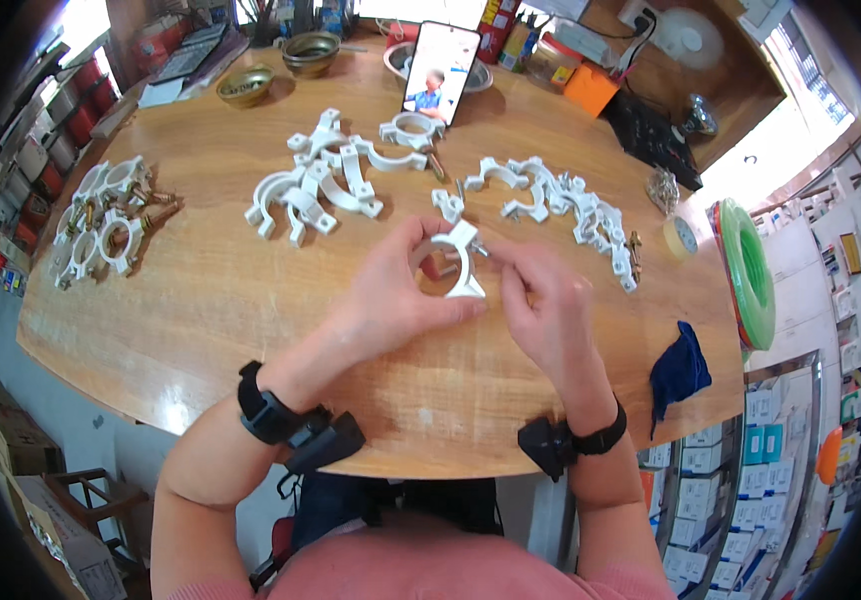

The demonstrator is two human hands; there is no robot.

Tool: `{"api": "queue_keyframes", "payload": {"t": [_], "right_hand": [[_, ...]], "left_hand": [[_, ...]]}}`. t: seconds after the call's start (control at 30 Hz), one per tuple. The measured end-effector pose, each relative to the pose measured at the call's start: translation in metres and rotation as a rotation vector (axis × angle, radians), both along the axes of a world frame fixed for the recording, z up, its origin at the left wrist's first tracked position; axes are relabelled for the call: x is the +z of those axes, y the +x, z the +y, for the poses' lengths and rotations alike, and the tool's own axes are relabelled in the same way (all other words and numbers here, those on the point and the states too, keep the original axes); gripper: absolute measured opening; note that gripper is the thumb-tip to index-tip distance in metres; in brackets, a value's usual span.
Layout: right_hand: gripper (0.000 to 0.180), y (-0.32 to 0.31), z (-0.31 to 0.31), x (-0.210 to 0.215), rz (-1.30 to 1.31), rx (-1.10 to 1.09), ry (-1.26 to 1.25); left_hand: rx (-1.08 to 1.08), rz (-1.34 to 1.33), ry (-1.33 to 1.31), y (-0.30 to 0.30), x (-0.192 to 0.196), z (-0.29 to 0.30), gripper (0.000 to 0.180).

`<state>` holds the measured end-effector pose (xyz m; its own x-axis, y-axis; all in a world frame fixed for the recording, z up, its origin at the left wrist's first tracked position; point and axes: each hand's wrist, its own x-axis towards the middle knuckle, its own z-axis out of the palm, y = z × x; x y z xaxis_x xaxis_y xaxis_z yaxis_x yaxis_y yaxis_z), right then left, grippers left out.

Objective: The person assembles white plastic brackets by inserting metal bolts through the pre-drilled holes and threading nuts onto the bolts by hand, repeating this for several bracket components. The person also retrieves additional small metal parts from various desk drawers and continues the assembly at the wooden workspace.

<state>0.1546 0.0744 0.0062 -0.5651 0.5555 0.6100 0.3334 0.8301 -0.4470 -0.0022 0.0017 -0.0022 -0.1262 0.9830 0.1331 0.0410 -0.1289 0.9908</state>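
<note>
My left hand (396,295) grips a white plastic pipe clamp (461,262) just above the wooden table (211,290). The fingers of my right hand (541,300) pinch a small screw at the clamp's upper right ear. A heap of loose white clamp halves (321,180) lies beyond my left hand. Another row of white clamp halves (561,200) curves away beyond my right hand. At the table's left edge sits a group of assembled clamps with brass-coloured screws (111,215).
A phone (441,70) stands propped at the back, its screen lit. Two metal bowls (246,85) sit at the back left. A roll of tape (681,235), a green hose coil (751,270) and a dark blue cloth (679,370) lie along the right edge.
</note>
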Motion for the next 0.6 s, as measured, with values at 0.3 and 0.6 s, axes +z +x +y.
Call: {"api": "queue_keyframes", "payload": {"t": [0.3, 0.6], "right_hand": [[0.024, -0.004, -0.005, 0.003, -0.003, -0.025, 0.013], [0.024, -0.002, 0.001, 0.004, -0.018, -0.006, 0.054]], "left_hand": [[0.020, 0.033, 0.014, 0.001, 0.003, -0.003, 0.064], [-0.001, -0.011, -0.066, 0.002, 0.002, -0.002, 0.066]]}}
